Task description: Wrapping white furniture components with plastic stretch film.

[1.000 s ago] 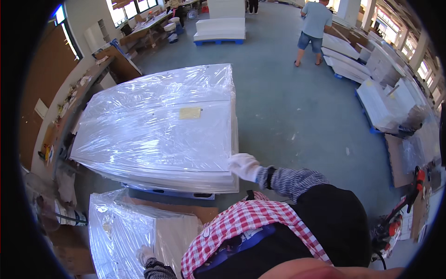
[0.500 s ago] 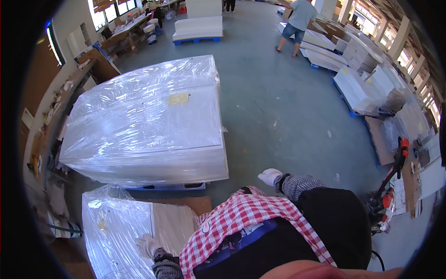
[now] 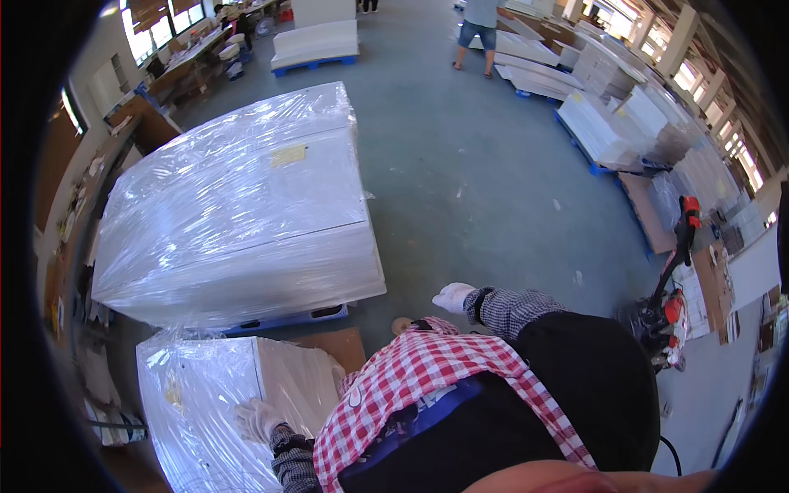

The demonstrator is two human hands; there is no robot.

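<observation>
My left hand [image 3: 256, 421], in a white glove, lies on top of a low stack [image 3: 201, 394] wrapped in clear film. Its fingers are spread over the film near a seam in the stack. In front of my body on the right, my right hand [image 3: 452, 297], also gloved, hangs over the floor. Its fingers are curled together, and nothing shows in them. Just beyond the low stack stands a larger film-wrapped stack of white panels [image 3: 238, 189] with a yellow label [image 3: 288, 155] on top. A blue pallet [image 3: 283, 320] shows beneath it.
A brown cardboard sheet [image 3: 339, 345] sticks out beside the low stack. To my right stands a red-and-black equipment handle [image 3: 689, 212]. White stacks on pallets [image 3: 604, 131] line the right side. A person [image 3: 479, 33] stands at the back. A cluttered bench [image 3: 103, 168] runs along the left wall.
The view has turned a little to the right, so the surroundings sit further left. My left hand stays on the low stack. A shoe now shows beyond my apron. The far person has shifted left.
</observation>
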